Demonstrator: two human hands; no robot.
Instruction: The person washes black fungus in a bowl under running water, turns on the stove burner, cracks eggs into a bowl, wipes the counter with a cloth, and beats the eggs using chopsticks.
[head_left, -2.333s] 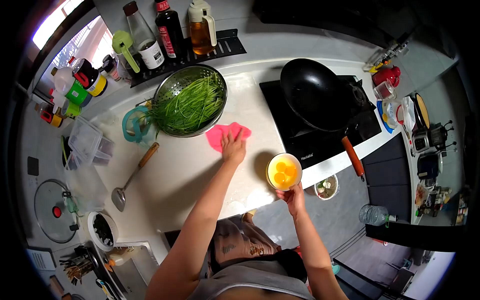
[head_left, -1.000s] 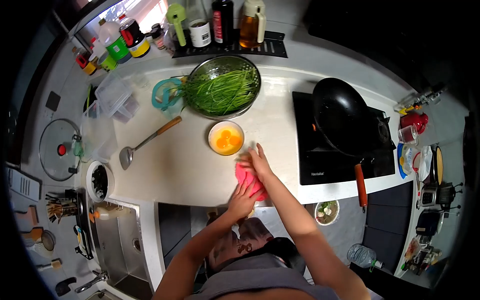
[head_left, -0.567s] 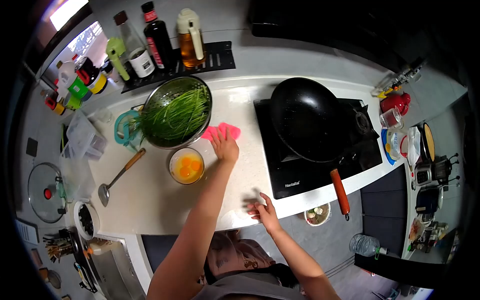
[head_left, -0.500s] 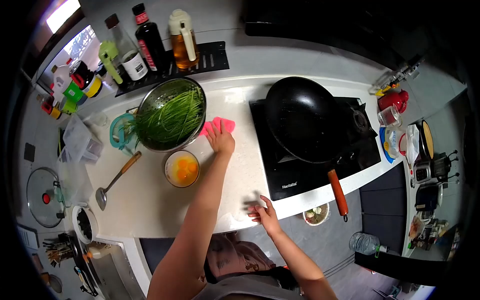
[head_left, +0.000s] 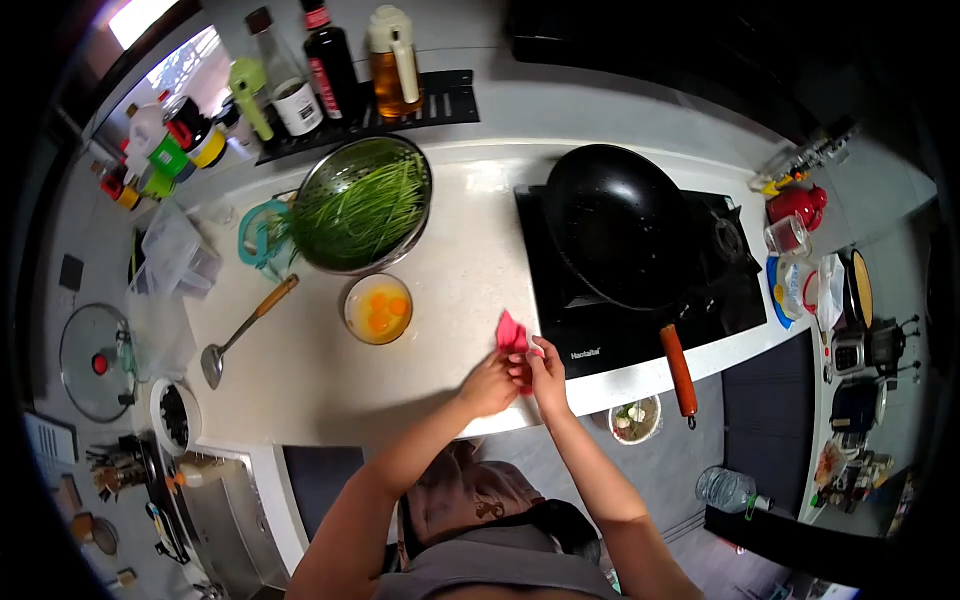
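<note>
A pink cloth (head_left: 510,332) is bunched between my two hands near the counter's front edge, left of the stove. My left hand (head_left: 488,386) is closed on it from the left. My right hand (head_left: 547,378) meets it from the other side, fingers bent around the cloth and partly hiding it. A glass bowl with cracked eggs (head_left: 379,308) stands to the left of the hands. Behind it, a metal colander (head_left: 428,205) is filled with long green chives (head_left: 365,215).
A black wok (head_left: 615,230) sits on the stove (head_left: 555,340), its wooden handle (head_left: 678,370) jutting past the front edge. On the left lies a ladle (head_left: 240,335). Bottles (head_left: 333,65) line a black rack at the back. A bin (head_left: 635,420) stands on the floor below.
My left hand has drawn the pink cloth from beside the colander toward the counter's front edge. My right hand has come over the counter to meet it and closed on the cloth.
</note>
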